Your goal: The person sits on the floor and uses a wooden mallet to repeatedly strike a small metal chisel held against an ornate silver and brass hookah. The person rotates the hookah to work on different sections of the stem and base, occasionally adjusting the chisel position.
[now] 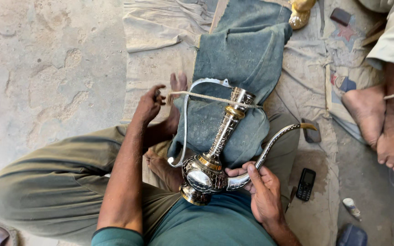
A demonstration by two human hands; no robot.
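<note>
An ornate silver and brass ewer (206, 171) with a long neck, curved handle and thin curved spout lies tilted across my lap. My right hand (261, 189) grips its round body at the base of the spout. A tan cord (206, 97) runs taut from the ewer's neck top to my left hand (149, 105), which is shut on the cord's end near my toes. A dusty teal cloth (247, 59) lies under the ewer's neck.
Worn beige cloths (160, 64) cover the concrete floor (46, 68). A black mobile phone (305, 184) lies right of my hand. Another person's bare feet (384, 127) sit at the right. A small white tube (352, 207) and a brass object (301, 12) lie nearby.
</note>
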